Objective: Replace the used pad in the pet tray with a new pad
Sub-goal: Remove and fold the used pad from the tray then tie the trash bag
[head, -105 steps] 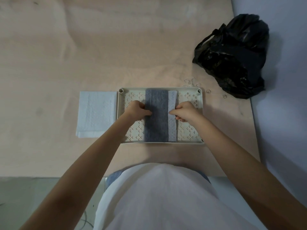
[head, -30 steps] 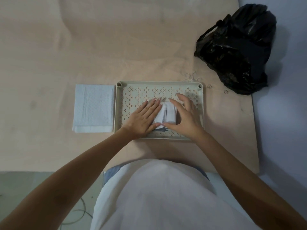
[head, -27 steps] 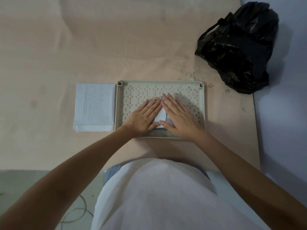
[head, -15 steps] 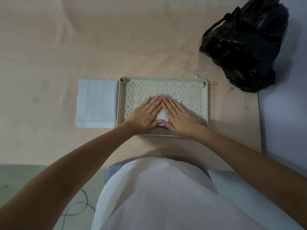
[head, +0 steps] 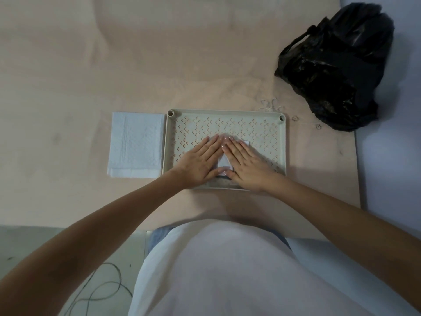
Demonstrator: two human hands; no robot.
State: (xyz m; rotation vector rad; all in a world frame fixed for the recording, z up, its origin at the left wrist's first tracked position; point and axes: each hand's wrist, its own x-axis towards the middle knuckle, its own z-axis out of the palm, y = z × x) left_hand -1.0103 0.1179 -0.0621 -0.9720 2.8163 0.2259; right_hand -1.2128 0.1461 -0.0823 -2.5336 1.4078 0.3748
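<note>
Seen from above on a pale wooden desk [head: 136, 65]: a cream perforated pet tray [head: 227, 117], long side running 9 to 3 o'clock, near the desk's front edge. Folded small inside it, toward the 6 o'clock wall, the used pad [head: 223, 162] (only a pale wedge and one corner showing between and beside the hands). Pressed flat on that bundle, the left hand [head: 201, 161], fingers straight and together, pointing toward 1 o'clock. Pressed flat beside it, the right hand [head: 247, 164], fingers straight, pointing toward 11 o'clock, fingertips [head: 224, 145] meeting those of the left, thumbs nearly touching at the 6 o'clock end of the bundle. Neither hand curled around anything; both palms down.

Just beside the tray at 9 o'clock, touching or nearly touching its wall, a folded light-blue new pad [head: 136, 144], lying flat on the desk. At 1 to 2 o'clock from the tray, well apart, a crumpled black plastic bag [head: 337, 69] at the desk's right edge. Between bag and tray corner, a few small rubber bands [head: 272, 106]. Below the desk at 7 o'clock, a dark cable [head: 100, 290] looped on the floor.
</note>
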